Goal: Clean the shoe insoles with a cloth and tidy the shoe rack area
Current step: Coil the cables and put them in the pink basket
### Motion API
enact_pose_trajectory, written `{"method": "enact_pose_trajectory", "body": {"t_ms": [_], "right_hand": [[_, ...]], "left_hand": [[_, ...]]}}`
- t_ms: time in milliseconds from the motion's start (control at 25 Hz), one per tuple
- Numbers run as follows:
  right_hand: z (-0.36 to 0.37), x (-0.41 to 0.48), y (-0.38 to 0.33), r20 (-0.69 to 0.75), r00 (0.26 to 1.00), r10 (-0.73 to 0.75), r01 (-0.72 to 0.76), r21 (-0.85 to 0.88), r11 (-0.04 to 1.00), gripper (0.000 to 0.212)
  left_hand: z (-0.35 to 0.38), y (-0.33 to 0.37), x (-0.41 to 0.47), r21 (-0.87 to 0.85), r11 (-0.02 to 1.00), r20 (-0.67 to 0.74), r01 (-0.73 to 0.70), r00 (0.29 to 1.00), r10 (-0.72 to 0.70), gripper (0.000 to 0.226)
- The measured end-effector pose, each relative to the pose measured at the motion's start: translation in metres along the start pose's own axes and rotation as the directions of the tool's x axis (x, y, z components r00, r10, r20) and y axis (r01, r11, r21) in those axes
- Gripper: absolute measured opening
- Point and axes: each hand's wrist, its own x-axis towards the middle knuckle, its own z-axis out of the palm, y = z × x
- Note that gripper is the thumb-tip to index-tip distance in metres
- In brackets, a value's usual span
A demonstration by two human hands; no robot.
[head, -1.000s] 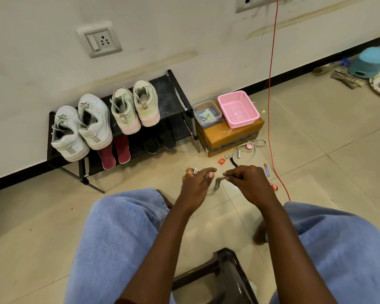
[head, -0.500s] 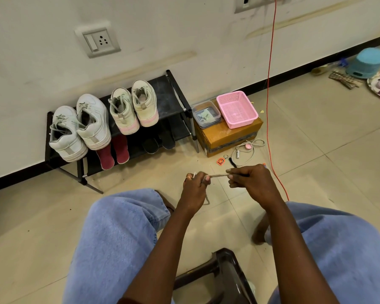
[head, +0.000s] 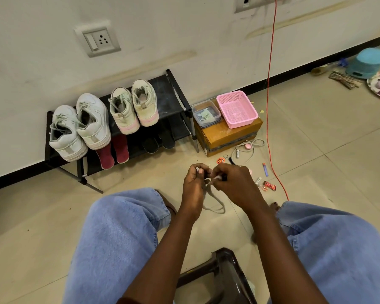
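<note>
Both my hands meet above the floor, in front of the black shoe rack [head: 173, 99]. My left hand [head: 194, 185] and my right hand [head: 230, 183] each pinch a thin grey cord [head: 214, 206], whose loop hangs down between them. On the rack's top shelf stand a pair of white sneakers [head: 81, 126] and a pair of cream sneakers with pink soles [head: 134, 106]. Two maroon insoles [head: 113, 152] and dark slippers [head: 158, 141] lie on the lower shelf.
Right of the rack a cardboard box [head: 228, 137] carries a pink basket [head: 237, 108] and a clear lidded container [head: 206, 114]. Small items lie on the tiles: a cable [head: 247, 150], a keychain [head: 221, 160], a pen [head: 265, 169]. An orange wire [head: 270, 95] hangs down the wall. A dark stool [head: 226, 273] stands between my knees.
My hands drew apart with the cord taut between them, then came back together. The cord now hangs in a slack loop below them.
</note>
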Motion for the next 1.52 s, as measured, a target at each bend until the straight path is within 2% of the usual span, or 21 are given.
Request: {"method": "enact_pose_trajectory", "body": {"t_ms": [160, 320, 600, 840, 1040, 1320, 1520], "right_hand": [[0.006, -0.001, -0.004, -0.077, 0.997, 0.023, -0.017, 0.071, 0.997, 0.025], [0.007, -0.002, -0.001, -0.097, 0.994, 0.044, -0.028, 0.159, 0.987, 0.037], [0.008, 0.000, -0.003, -0.252, 0.958, 0.137, -0.072, 0.250, 0.965, 0.035], [0.015, -0.001, -0.008, -0.253, 0.955, 0.156, -0.106, 0.200, 0.974, 0.027], [0.022, -0.001, -0.009, -0.181, 0.980, 0.082, -0.032, 0.264, 0.964, 0.022], [0.030, -0.001, -0.010, -0.295, 0.950, 0.105, -0.027, 0.259, 0.966, 0.014], [0.031, -0.001, -0.015, -0.310, 0.937, 0.163, -0.039, 0.368, 0.929, 0.017]], "left_hand": [[0.006, -0.001, -0.005, -0.095, 0.993, 0.060, 0.075, 0.996, -0.069, 0.028], [0.006, 0.002, -0.004, -0.194, 0.978, 0.090, 0.080, 0.994, -0.064, 0.030], [0.013, 0.007, -0.013, -0.186, 0.978, 0.136, 0.099, 0.988, -0.074, 0.037], [0.020, 0.006, -0.014, -0.141, 0.988, 0.039, 0.061, 0.998, -0.057, 0.033], [0.015, 0.011, -0.010, -0.204, 0.977, -0.025, 0.056, 0.998, -0.062, 0.034], [0.021, 0.019, -0.015, -0.301, 0.946, -0.016, 0.125, 0.991, -0.136, 0.034], [0.021, 0.022, -0.020, -0.465, 0.873, 0.004, 0.143, 0.987, -0.159, 0.033]]}}
